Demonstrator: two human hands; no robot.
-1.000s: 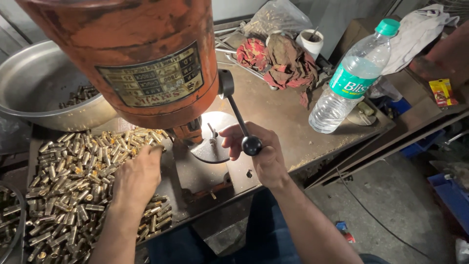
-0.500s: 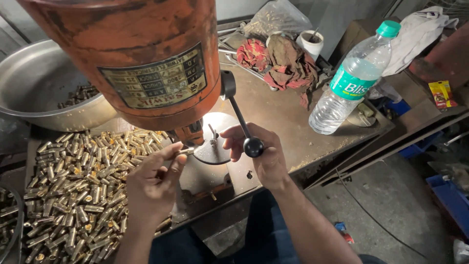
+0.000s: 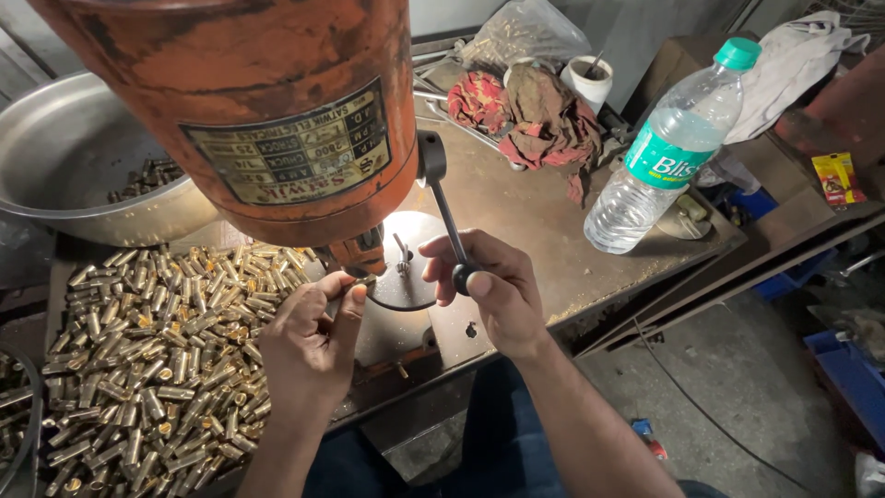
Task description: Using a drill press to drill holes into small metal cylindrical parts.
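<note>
A small brass piece (image 3: pixel 361 282) is pinched in the left hand (image 3: pixel 309 346), held just under the orange press (image 3: pixel 249 111), beside its round plate (image 3: pixel 406 263). The right hand (image 3: pixel 493 290) has its grip clamped round the black lever (image 3: pixel 449 226). Brass casings (image 3: pixel 147 360) lie heaped on the counter (image 3: pixel 525 221) at left, near a metal bowl (image 3: pixel 64 157). A water bottle (image 3: pixel 668 152) and rags (image 3: pixel 530 111) sit well apart.
</note>
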